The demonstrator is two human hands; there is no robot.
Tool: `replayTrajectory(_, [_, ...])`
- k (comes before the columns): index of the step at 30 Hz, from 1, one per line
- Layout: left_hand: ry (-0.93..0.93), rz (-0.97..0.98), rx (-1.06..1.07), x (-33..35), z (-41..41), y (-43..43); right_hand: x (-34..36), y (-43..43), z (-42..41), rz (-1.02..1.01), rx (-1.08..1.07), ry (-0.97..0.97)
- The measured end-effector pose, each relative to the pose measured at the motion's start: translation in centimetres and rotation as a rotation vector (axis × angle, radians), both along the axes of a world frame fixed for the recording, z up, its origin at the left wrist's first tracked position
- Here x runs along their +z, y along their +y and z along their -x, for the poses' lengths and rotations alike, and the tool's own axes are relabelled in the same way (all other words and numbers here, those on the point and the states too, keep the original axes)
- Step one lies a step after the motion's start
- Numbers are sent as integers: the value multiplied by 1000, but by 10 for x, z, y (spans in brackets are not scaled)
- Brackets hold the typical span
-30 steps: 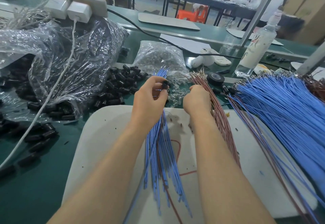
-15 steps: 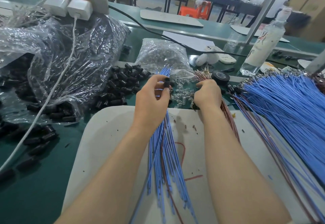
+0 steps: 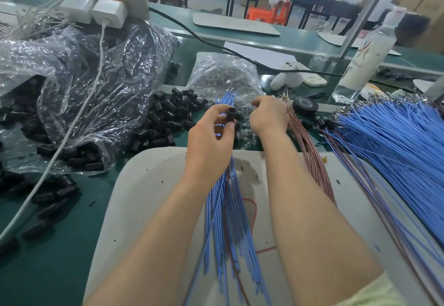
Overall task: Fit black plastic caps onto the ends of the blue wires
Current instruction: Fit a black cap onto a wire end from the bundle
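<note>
My left hand grips the blue wires, pinching a black cap near their far ends — capping step. My right hand is curled (can't tell on what); next, aim one wire end into the cap.

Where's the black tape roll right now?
Head view, right of centre: the black tape roll lies just right of the right hand, between the brown wires and the clear bottle.

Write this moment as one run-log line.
left hand: grips blue wires, pinches black cap | right hand: curled beside brown wires, hold unclear
</note>
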State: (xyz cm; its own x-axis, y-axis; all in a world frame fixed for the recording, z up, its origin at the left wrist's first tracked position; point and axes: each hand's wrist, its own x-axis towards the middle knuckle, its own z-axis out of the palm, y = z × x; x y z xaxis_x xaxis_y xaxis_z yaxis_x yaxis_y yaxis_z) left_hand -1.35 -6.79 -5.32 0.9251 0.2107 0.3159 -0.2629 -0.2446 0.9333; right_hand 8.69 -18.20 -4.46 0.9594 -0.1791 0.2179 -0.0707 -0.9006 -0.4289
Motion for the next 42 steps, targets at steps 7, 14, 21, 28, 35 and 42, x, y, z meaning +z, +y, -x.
replayTrajectory(7, [0, -21, -2, 0, 0, -1, -2, 6, -11, -5, -48, 95])
replayTrajectory(14, [1, -29, -7, -1, 0, -2, 2, -2, -4, 3, -63, 136])
replayTrajectory(21, [14, -35, -8, -1, 0, 0, 2, -8, 11, -131, -19, -33])
replayTrajectory(28, [26, -72, -22, -4, -1, 0, 23, -20, 61, -994, 200, -40])
replayTrajectory(35, [-51, -198, -56, -5, 3, -2, 17, 0, 96, -519, 313, -119])
replayTrajectory(42, [-71, -251, -28, -6, 5, -4, 13, 8, 100, -321, 294, -345])
